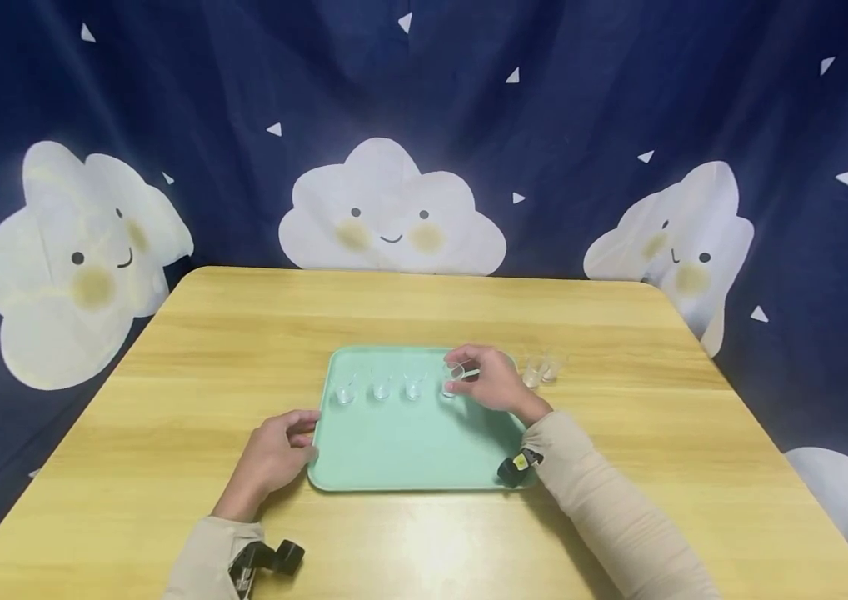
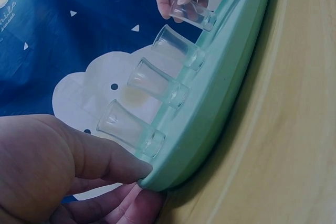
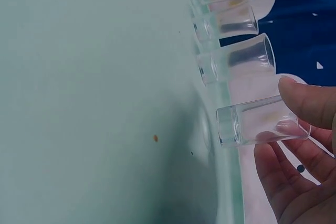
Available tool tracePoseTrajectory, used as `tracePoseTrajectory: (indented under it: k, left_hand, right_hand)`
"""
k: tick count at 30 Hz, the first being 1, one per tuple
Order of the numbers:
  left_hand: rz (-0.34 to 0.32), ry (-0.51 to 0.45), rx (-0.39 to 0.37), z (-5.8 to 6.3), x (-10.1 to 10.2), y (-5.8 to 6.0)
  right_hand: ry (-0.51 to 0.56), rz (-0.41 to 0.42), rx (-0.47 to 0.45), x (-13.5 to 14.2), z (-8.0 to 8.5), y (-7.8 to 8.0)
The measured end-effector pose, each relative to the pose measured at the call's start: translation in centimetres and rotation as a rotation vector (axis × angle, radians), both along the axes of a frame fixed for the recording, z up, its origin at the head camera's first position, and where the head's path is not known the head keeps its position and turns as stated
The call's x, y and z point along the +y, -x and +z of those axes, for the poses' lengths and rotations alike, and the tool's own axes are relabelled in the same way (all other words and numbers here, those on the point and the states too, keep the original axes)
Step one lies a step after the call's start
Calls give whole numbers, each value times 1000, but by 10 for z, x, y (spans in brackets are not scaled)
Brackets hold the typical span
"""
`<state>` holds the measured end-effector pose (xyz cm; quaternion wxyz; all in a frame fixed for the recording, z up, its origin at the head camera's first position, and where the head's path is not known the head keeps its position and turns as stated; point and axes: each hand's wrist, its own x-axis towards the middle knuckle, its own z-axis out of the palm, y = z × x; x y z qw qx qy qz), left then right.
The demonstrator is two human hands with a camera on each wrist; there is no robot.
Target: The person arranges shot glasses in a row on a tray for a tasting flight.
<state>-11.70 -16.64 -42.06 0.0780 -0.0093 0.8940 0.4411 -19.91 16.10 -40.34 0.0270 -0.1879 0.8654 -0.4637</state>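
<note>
My right hand [image 1: 495, 382] pinches a small clear shot glass [image 3: 262, 121] between thumb and fingers, upright at the far right part of a mint-green tray [image 1: 409, 450]. In the right wrist view its thick base is close over the tray. Three more shot glasses stand in a row to its left: one nearest it [image 1: 413, 388], one in the middle [image 1: 381, 389] and one at the left end [image 1: 345, 393]. At the tray's left edge, my left hand [image 1: 272, 457] grips the rim, with the thumb on top [image 2: 123, 163] and fingers below.
More clear glasses [image 1: 531, 377] stand on the wooden table [image 1: 424, 308] just right of the tray, partly behind the right hand. A dark blue curtain [image 1: 229, 83] with white clouds hangs behind the table. Each sleeve carries a black wrist camera [image 1: 511, 472].
</note>
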Motion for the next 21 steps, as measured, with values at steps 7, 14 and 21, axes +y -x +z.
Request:
tracePoseTrajectory:
  k: [7, 14, 21]
  left_hand:
    - [-1, -8, 9, 1, 0, 2]
    - [-3, -1, 22, 1, 0, 5]
    - [-4, 1, 19, -2, -1, 3]
  right_hand:
    - [-27, -1, -5, -2, 2, 1]
    - [-35, 6, -17, -2, 1, 4]
    - [-28, 3, -34, -3, -3, 3]
